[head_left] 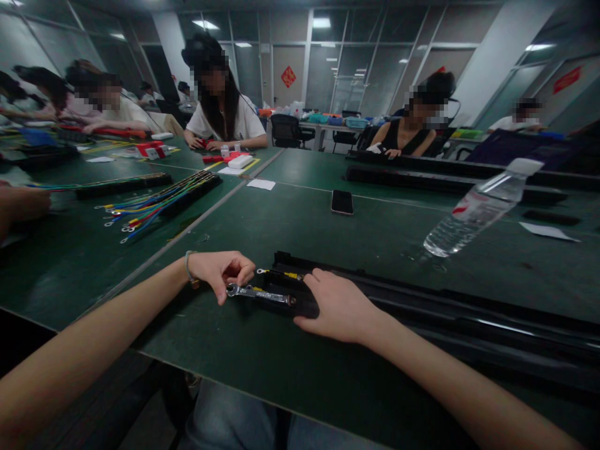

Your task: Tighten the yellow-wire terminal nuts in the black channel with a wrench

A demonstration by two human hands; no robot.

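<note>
A long black rail lies on the table, stretching off to the right. My right hand lies across its left end, thumb at the near side and fingers by a bolt on the far side, gripping it. A silver combination wrench points left from the rail, its far end at a second bolt. Curled fingers and thumb of my left hand are at the wrench's open-jaw end, closed on it. Between the hands, a ring-terminal cable with a yellow sleeve sticks out of the rail's end.
A tilted-looking water bottle and a phone stand beyond the rail. Bundled coloured cables with ring terminals lie at left. White paper is farther back. Co-workers sit around the table; another person's hand is at the left edge.
</note>
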